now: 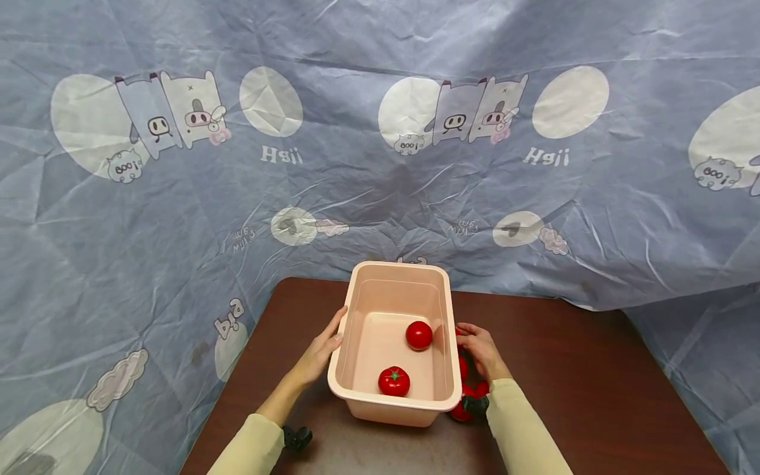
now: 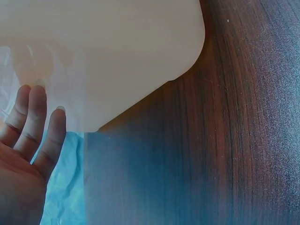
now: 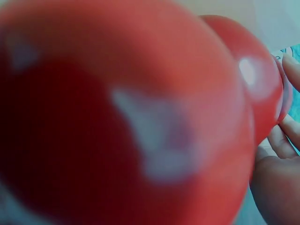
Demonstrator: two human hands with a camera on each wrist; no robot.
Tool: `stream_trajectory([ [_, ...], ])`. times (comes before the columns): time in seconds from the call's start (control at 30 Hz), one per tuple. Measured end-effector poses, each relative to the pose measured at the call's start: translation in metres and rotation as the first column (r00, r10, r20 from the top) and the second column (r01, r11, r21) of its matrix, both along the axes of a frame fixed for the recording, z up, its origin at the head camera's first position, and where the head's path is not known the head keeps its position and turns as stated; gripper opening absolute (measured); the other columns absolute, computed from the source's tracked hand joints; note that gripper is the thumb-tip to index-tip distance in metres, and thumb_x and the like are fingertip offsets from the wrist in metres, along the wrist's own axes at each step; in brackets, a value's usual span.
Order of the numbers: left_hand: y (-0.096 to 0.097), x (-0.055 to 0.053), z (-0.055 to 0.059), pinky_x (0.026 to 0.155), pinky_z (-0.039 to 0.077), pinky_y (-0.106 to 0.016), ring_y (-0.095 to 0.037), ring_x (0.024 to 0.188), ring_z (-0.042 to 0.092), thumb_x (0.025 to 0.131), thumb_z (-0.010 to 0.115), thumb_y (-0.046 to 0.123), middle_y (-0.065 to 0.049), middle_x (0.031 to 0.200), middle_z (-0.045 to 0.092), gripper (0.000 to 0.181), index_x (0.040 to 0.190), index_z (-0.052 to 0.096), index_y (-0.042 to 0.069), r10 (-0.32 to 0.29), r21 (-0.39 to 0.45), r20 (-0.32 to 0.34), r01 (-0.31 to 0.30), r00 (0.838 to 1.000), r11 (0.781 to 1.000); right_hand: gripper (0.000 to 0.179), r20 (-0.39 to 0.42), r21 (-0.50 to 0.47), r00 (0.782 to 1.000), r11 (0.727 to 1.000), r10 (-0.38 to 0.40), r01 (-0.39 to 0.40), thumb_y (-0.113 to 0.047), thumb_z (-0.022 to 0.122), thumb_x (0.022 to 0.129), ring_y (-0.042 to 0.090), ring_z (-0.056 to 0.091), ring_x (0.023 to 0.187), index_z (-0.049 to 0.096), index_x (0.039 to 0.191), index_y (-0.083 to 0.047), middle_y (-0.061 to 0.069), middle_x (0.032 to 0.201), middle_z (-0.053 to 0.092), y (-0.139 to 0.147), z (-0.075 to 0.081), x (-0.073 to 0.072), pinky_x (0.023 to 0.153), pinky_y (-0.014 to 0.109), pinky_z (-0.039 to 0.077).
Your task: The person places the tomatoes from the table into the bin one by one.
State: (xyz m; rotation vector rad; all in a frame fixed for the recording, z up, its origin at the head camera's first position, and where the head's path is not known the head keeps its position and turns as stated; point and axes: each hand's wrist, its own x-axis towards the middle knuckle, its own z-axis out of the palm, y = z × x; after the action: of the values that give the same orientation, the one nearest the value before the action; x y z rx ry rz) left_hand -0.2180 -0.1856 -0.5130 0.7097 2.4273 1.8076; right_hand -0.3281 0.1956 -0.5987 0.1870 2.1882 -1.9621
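A pale pink plastic bin [image 1: 392, 412] stands on the table with two tomatoes in it. One tomato [image 1: 419, 336] lies toward the bin's right wall; the other tomato [image 1: 394, 381], green stem up, is near the front. My left hand [image 1: 320, 353] rests its fingers on the bin's left outer side; in the left wrist view those fingers [image 2: 56, 131] are nearly straight against the wall. Beyond the right wall, my right hand [image 1: 483, 349] holds the farthest of several tomatoes, partly hidden by the rim. Close red tomatoes [image 3: 187, 117] fill most of the right wrist view.
The dark brown wooden table [image 1: 552, 369] extends to both sides of the bin. Blue-grey cartoon-printed cloth [image 1: 356, 171] hangs behind and beside it. More tomatoes [image 1: 461, 412] sit along the bin's right side, under my right wrist.
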Motion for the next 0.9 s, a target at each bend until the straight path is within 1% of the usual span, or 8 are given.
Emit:
stream_trajectory([
  [0.13, 0.001, -0.001, 0.000, 0.104, 0.034, -0.016, -0.036, 0.139, 0.033, 0.104, 0.034, 0.013, -0.019, 0.161, 0.021, 0.057, 0.157, 0.014, 0.007, -0.009, 0.017, 0.004, 0.009, 1.000, 1.000, 0.058, 0.001, 0.018, 1.000, 1.000, 0.011, -0.011, -0.001, 0.063, 0.085, 0.024, 0.056, 0.112, 0.043, 0.139, 0.009, 0.031, 0.141, 0.047, 0.000, 0.001, 0.001, 0.086, 0.024, 0.052],
  [0.27, 0.001, -0.002, -0.001, 0.103, 0.035, -0.016, -0.038, 0.139, 0.034, 0.104, 0.035, 0.012, -0.020, 0.161, 0.021, 0.057, 0.157, 0.013, 0.007, -0.019, 0.037, 0.006, 0.018, 1.000, 0.999, 0.059, -0.006, 0.042, 1.000, 0.999, 0.024, -0.024, -0.001, 0.064, 0.085, 0.029, 0.053, 0.117, 0.043, 0.139, 0.009, 0.031, 0.141, 0.047, 0.000, 0.002, 0.003, 0.094, 0.031, 0.051],
  [0.33, 0.000, -0.002, -0.002, 0.102, 0.036, -0.016, -0.040, 0.138, 0.034, 0.104, 0.034, 0.012, -0.020, 0.161, 0.021, 0.057, 0.157, 0.013, 0.007, -0.020, 0.042, 0.012, 0.019, 1.000, 0.999, 0.059, -0.014, 0.051, 0.999, 0.998, 0.028, -0.028, -0.001, 0.064, 0.084, 0.029, 0.053, 0.118, 0.044, 0.139, 0.009, 0.031, 0.141, 0.047, 0.000, 0.002, 0.003, 0.094, 0.030, 0.051],
  [0.47, 0.000, -0.001, -0.002, 0.103, 0.034, -0.015, -0.037, 0.140, 0.032, 0.104, 0.034, 0.013, -0.018, 0.161, 0.020, 0.057, 0.157, 0.013, 0.008, -0.009, 0.040, 0.020, 0.009, 1.000, 0.999, 0.056, -0.026, 0.075, 1.000, 0.997, 0.012, -0.010, -0.004, 0.066, 0.085, 0.028, 0.055, 0.117, 0.047, 0.137, 0.008, 0.030, 0.139, 0.050, 0.001, 0.000, 0.002, 0.090, 0.026, 0.052],
  [0.53, 0.000, -0.001, -0.002, 0.104, 0.033, -0.014, -0.035, 0.141, 0.030, 0.104, 0.034, 0.013, -0.018, 0.161, 0.020, 0.057, 0.157, 0.013, 0.007, -0.004, 0.036, 0.015, 0.003, 1.000, 0.999, 0.055, -0.031, 0.094, 1.000, 0.996, -0.003, 0.006, -0.005, 0.068, 0.085, 0.028, 0.056, 0.116, 0.050, 0.135, 0.007, 0.029, 0.137, 0.052, 0.002, 0.000, 0.002, 0.090, 0.027, 0.053],
  [0.63, 0.001, 0.000, 0.000, 0.105, 0.030, -0.013, -0.034, 0.143, 0.027, 0.104, 0.034, 0.013, -0.017, 0.162, 0.018, 0.057, 0.157, 0.013, 0.006, -0.001, 0.031, 0.012, 0.000, 1.000, 1.000, 0.054, -0.034, 0.108, 0.999, 0.994, -0.022, 0.026, -0.007, 0.070, 0.084, 0.030, 0.057, 0.117, 0.052, 0.134, 0.006, 0.029, 0.136, 0.054, 0.002, 0.000, 0.003, 0.094, 0.033, 0.052],
  [0.8, 0.001, -0.002, -0.003, 0.106, 0.028, -0.011, -0.033, 0.145, 0.023, 0.105, 0.034, 0.013, -0.015, 0.163, 0.015, 0.057, 0.157, 0.012, 0.006, -0.005, 0.030, 0.019, 0.005, 1.000, 1.000, 0.056, -0.048, 0.116, 0.998, 0.992, -0.046, 0.051, -0.013, 0.073, 0.083, 0.033, 0.050, 0.124, 0.054, 0.133, 0.004, 0.027, 0.136, 0.054, 0.005, 0.008, 0.002, 0.106, 0.044, 0.043],
  [0.9, -0.001, -0.006, -0.011, 0.106, 0.029, -0.013, -0.033, 0.145, 0.022, 0.105, 0.034, 0.013, -0.014, 0.163, 0.015, 0.057, 0.157, 0.012, 0.009, -0.014, 0.051, 0.031, 0.012, 0.999, 0.999, 0.059, -0.053, 0.112, 0.996, 0.991, -0.067, 0.073, -0.018, 0.075, 0.084, 0.029, 0.051, 0.124, 0.054, 0.135, 0.001, 0.024, 0.138, 0.054, 0.008, 0.019, 0.001, 0.107, 0.042, 0.042],
])
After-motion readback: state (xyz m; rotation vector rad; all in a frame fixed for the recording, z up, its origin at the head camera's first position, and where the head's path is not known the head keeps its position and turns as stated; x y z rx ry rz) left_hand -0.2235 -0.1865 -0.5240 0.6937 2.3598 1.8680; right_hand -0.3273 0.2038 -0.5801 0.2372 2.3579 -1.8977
